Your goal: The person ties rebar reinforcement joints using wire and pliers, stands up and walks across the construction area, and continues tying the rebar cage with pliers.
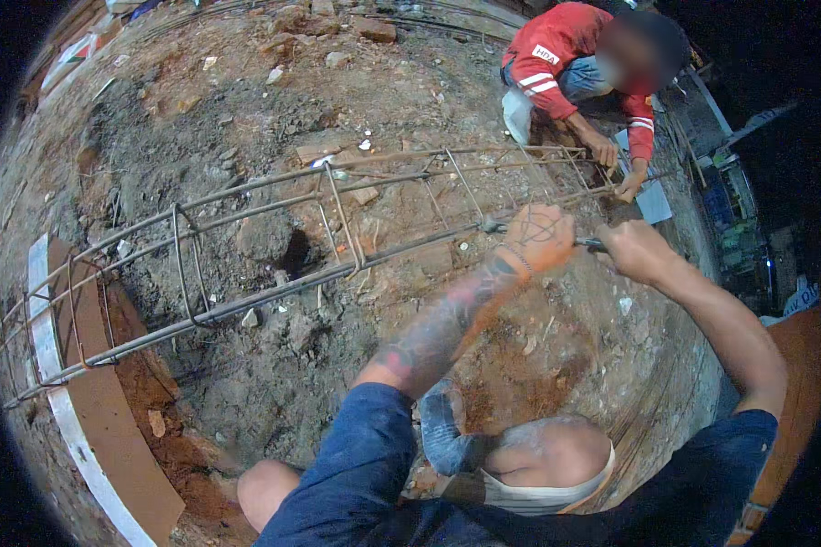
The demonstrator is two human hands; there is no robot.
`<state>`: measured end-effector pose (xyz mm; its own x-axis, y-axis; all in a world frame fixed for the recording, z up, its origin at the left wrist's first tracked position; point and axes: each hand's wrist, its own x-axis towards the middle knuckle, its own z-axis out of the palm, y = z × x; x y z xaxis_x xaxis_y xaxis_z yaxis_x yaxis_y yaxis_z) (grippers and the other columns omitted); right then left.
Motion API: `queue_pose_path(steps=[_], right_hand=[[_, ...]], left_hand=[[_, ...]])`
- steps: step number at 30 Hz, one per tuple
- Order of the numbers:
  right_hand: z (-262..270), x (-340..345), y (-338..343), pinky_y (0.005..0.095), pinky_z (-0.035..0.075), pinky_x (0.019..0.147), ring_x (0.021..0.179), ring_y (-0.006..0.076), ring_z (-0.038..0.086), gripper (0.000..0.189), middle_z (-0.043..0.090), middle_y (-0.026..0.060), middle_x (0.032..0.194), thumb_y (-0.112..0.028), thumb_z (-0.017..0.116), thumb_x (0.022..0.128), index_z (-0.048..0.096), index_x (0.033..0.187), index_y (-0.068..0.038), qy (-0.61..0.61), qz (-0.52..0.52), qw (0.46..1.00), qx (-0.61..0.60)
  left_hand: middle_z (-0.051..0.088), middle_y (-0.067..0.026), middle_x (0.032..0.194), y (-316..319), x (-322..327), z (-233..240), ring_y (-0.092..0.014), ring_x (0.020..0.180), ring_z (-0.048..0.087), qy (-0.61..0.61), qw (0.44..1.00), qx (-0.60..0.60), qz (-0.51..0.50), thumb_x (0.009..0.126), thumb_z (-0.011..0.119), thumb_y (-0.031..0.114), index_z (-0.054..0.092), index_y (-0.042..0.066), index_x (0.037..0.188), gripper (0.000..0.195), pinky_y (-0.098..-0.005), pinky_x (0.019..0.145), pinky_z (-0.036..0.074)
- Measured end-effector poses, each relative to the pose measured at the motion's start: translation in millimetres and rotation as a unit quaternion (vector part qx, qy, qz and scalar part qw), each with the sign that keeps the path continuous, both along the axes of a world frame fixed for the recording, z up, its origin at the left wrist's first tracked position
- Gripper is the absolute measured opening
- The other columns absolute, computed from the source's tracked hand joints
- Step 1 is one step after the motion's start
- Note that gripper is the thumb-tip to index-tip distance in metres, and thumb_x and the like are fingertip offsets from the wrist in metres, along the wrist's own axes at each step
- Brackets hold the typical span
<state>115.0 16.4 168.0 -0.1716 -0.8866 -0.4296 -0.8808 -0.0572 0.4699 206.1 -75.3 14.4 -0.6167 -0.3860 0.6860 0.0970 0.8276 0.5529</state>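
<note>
A long rebar cage [274,292] of lengthwise steel bars with square stirrups [177,263] stretches across the ground before me. My left hand [539,234] is closed at its near bar, around a dark metal hand tool whose rounded head [492,224] shows just left of my knuckles. The tool's shaft [588,242] comes out on the right, where my right hand [637,251] grips its end. My fingers hide most of the tool, so its exact kind is unclear. Several stirrups stand spaced along the cage to the left of my hands.
A co-worker in a red jacket [551,58] squats at the cage's far right end, both hands [605,152] on its bars. Beneath the left end lies a long brown board [102,390] with a pale edge. Stones and broken brick [374,29] litter the uneven soil.
</note>
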Motion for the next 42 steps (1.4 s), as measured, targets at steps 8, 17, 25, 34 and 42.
queue_pose_path(steps=[8, 17, 25, 34, 42], right_hand=[[-28.8, -86.1, -37.3, 0.0490, 0.047, 0.058, 0.064, 0.0379, 0.061, 0.021, 0.059, 0.0195, 0.064, -0.019, 0.056, 0.074, 0.051, 0.086, -0.002, -0.038, 0.152, 0.988, 0.005], [-5.2, -52.4, -38.0, 0.0438, 0.047, 0.056, 0.063, 0.0292, 0.062, 0.029, 0.059, 0.0158, 0.066, -0.028, 0.059, 0.078, 0.050, 0.085, -0.002, -0.147, 0.073, 0.986, 0.033], [15.2, 20.3, 5.7, 0.0373, 0.043, 0.040, 0.051, 0.0278, 0.059, 0.024, 0.061, 0.0159, 0.065, -0.023, 0.059, 0.083, 0.054, 0.090, -0.001, -0.333, -0.513, 0.777, 0.150], [-11.9, 85.2, 47.2, 0.0451, 0.048, 0.053, 0.059, 0.0376, 0.060, 0.026, 0.059, 0.0235, 0.066, -0.023, 0.059, 0.081, 0.057, 0.086, 0.003, -0.115, -0.165, 0.977, -0.067], [-8.8, 55.1, 45.9, 0.0408, 0.050, 0.054, 0.062, 0.0295, 0.064, 0.023, 0.063, 0.0208, 0.073, -0.024, 0.058, 0.081, 0.054, 0.085, -0.002, -0.092, -0.052, 0.992, -0.064]], left_hand=[[0.060, -0.0114, 0.065, -11.9, -40.0, -18.7, -0.030, 0.060, 0.059, -0.042, 0.993, 0.087, 0.069, 0.075, 0.051, 0.020, 0.061, 0.007, 0.069, 0.017, -0.0431, 0.055, 0.044], [0.056, -0.0109, 0.066, -0.4, -29.3, -18.0, -0.027, 0.061, 0.060, -0.029, 0.987, -0.014, 0.159, 0.073, 0.055, 0.020, 0.053, 0.007, 0.070, 0.013, -0.0409, 0.054, 0.046], [0.057, -0.0094, 0.066, 13.8, 19.3, -12.0, -0.028, 0.068, 0.061, 0.095, 0.994, -0.022, 0.041, 0.068, 0.059, 0.021, 0.056, 0.007, 0.074, 0.015, -0.0400, 0.060, 0.047], [0.060, -0.0098, 0.059, 23.9, 28.8, -11.3, -0.029, 0.062, 0.062, -0.074, 0.995, -0.071, -0.003, 0.071, 0.058, 0.024, 0.060, 0.011, 0.066, 0.015, -0.0392, 0.053, 0.048], [0.056, -0.0104, 0.079, 59.0, 26.9, -0.7, -0.028, 0.080, 0.057, 0.047, 0.991, -0.027, 0.126, 0.065, 0.061, 0.021, 0.055, 0.006, 0.090, 0.030, -0.0414, 0.076, 0.044]])
